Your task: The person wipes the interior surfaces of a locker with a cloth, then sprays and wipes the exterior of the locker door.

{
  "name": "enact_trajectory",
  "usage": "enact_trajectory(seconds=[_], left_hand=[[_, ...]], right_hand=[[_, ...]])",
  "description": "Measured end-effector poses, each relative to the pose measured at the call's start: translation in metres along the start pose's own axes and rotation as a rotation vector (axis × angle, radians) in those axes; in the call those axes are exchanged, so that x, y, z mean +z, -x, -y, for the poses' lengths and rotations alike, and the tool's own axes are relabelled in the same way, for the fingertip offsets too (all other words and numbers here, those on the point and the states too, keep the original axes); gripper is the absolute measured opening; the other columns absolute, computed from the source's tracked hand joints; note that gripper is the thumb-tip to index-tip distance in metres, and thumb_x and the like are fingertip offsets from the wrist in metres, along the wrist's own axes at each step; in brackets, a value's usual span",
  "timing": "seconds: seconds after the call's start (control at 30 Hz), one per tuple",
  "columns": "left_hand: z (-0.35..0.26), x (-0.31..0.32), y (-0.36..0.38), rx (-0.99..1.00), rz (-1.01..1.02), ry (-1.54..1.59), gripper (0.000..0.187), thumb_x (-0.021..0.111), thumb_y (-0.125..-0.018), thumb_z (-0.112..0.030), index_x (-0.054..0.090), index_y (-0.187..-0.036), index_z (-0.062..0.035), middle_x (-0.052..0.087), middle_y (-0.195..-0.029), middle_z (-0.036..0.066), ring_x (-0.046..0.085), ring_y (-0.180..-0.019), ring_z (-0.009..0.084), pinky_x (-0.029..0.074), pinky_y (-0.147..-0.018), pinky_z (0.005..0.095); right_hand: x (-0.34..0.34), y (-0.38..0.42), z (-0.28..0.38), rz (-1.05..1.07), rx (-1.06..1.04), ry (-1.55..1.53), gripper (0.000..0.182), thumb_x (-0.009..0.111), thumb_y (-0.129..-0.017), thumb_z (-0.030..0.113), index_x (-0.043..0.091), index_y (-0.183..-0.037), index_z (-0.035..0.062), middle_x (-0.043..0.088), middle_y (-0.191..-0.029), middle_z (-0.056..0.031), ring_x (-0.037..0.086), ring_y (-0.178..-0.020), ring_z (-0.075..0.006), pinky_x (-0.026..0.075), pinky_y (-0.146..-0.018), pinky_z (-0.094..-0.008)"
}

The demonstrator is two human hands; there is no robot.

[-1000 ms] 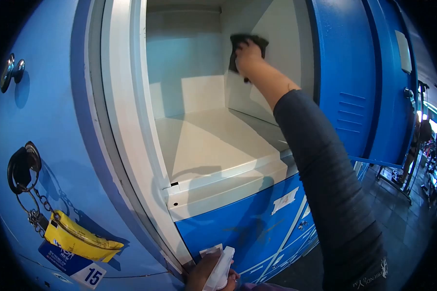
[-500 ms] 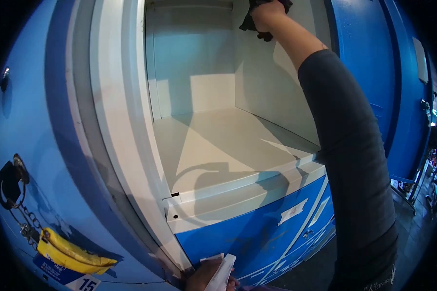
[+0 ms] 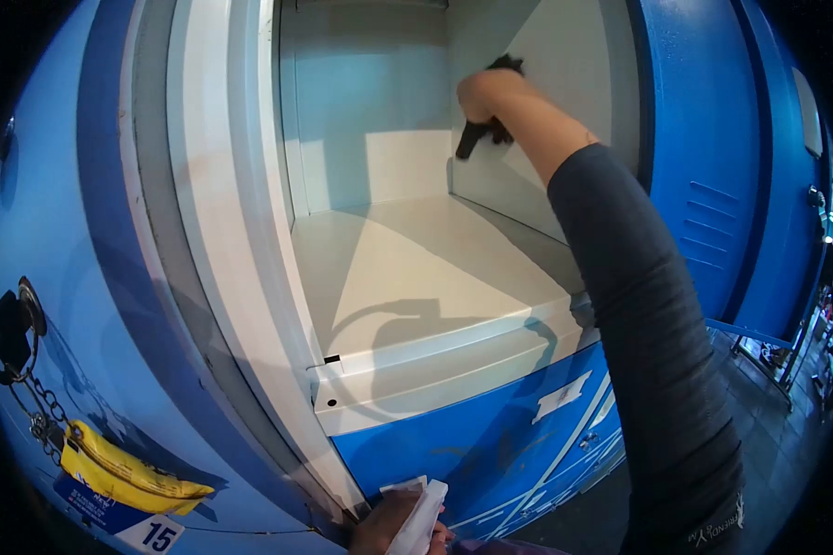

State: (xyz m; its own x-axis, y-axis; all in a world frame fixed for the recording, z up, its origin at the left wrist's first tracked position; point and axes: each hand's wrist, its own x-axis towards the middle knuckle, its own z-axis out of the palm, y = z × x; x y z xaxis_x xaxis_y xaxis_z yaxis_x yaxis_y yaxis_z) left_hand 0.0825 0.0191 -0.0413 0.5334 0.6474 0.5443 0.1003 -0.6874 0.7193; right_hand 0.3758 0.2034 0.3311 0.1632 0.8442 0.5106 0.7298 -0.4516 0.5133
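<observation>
My right hand (image 3: 489, 95) reaches into the open locker (image 3: 416, 268), closed around a dark cloth (image 3: 473, 139). The cloth is against or very near the locker's right inner wall (image 3: 565, 83); the hand hides much of it. Low in the view, my left hand (image 3: 386, 525) is closed on a white folded thing that looks like paper (image 3: 420, 520), in front of the blue door below. The frame edge cuts off part of that hand.
On the left, a blue locker door (image 3: 55, 213) carries a key ring, a yellow pouch (image 3: 125, 472) and a tag (image 3: 153, 534) marked 15. Another blue door (image 3: 703, 166) stands at the right. A paper label (image 3: 561, 398) is stuck on the door below.
My right hand has moved down along the right inner wall with the dark cloth, from the top of the view. My left hand stays nearly still with the white folded thing.
</observation>
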Motion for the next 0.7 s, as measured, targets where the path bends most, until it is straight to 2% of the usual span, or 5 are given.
enact_trajectory(seconds=[0.17, 0.2, 0.3, 0.33, 0.7], left_hand=[[-0.006, -0.001, -0.009, 0.045, 0.034, -0.181, 0.043, 0.067, -0.068, -0.011, 0.059, -0.109, -0.0036, 0.065, -0.091, 0.012, 0.063, -0.083, 0.0307, 0.05, -0.074, 0.0388], [-0.006, 0.0, -0.008, 0.034, 0.027, -0.204, 0.043, 0.067, -0.068, -0.011, 0.059, -0.11, -0.0037, 0.065, -0.092, 0.012, 0.063, -0.084, 0.0308, 0.05, -0.074, 0.039], [-0.01, 0.002, -0.009, 0.0, -0.017, -0.195, 0.042, 0.066, -0.069, -0.011, 0.059, -0.11, -0.0042, 0.065, -0.093, 0.013, 0.063, -0.083, 0.0306, 0.05, -0.073, 0.0381], [-0.011, 0.003, -0.009, -0.014, -0.033, -0.177, 0.042, 0.066, -0.069, -0.011, 0.059, -0.11, -0.0044, 0.065, -0.093, 0.013, 0.063, -0.081, 0.0304, 0.05, -0.073, 0.0376], [-0.006, 0.018, -0.001, -0.194, -0.096, 0.141, 0.037, 0.065, -0.074, -0.005, 0.056, -0.109, 0.0002, 0.062, -0.084, 0.009, 0.061, -0.064, 0.0175, 0.049, -0.053, 0.0283]], right_hand=[[-0.043, -0.011, -0.045, -0.262, 0.13, -0.103, 0.025, 0.066, -0.073, 0.017, 0.072, -0.094, 0.0055, 0.07, -0.092, -0.0112, 0.068, -0.089, -0.0259, 0.053, -0.074, -0.0395], [-0.077, -0.019, -0.05, 0.296, 0.163, -0.14, 0.049, 0.058, -0.087, 0.038, 0.056, -0.129, 0.0117, 0.049, -0.138, -0.0086, 0.039, -0.133, -0.0213, 0.027, -0.108, -0.041], [-0.018, -0.06, -0.045, -0.443, 0.322, 0.105, 0.058, 0.064, -0.083, 0.039, 0.052, -0.132, 0.0107, 0.045, -0.142, -0.0082, 0.034, -0.136, -0.024, 0.02, -0.111, -0.0453], [-0.019, -0.039, -0.041, -0.39, 0.202, 0.045, 0.024, 0.065, -0.075, 0.017, 0.071, -0.095, 0.005, 0.071, -0.092, -0.0111, 0.068, -0.088, -0.0255, 0.053, -0.074, -0.0382], [0.027, -0.028, 0.005, 0.041, -0.046, -0.025, 0.03, 0.061, -0.079, 0.02, 0.07, -0.105, 0.0105, 0.065, -0.114, -0.012, 0.062, -0.106, -0.0276, 0.047, -0.084, -0.0414]])
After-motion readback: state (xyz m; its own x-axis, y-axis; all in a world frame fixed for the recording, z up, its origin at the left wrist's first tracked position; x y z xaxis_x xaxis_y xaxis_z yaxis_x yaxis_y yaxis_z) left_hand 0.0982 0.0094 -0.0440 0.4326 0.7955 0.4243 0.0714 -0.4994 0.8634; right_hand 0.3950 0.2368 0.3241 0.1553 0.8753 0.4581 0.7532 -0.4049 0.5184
